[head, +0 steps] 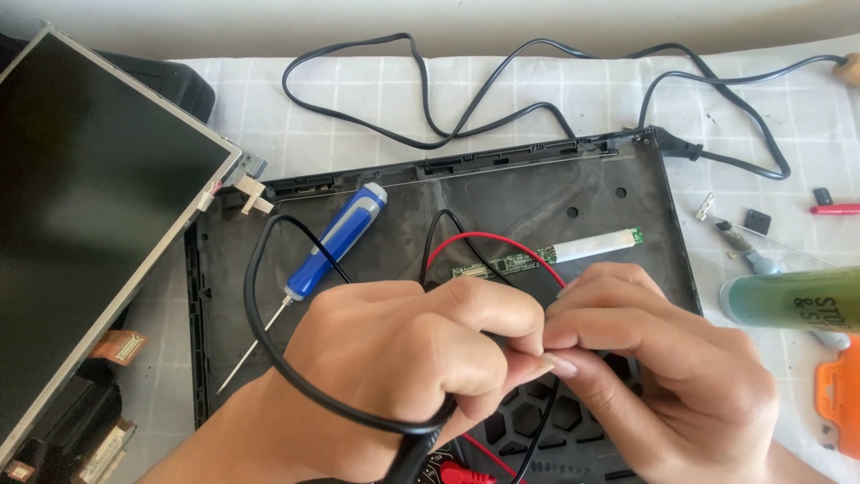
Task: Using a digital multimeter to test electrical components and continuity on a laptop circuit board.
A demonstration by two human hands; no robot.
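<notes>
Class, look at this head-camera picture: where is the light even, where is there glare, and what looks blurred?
Head view: daylight falls evenly on the white cloth; the screen panel is dark with a dull sheen; soft shadows lie under both hands; the green tube near the right edge is blurred.

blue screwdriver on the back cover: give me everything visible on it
The screwdriver has a blue handle with a grey-white cap and grip inlay, and a thin bare metal shaft. It lies flat and diagonal on the black back cover, handle upper right, tip lower left. A black wire crosses near its shaft. Neither hand touches it.
</notes>
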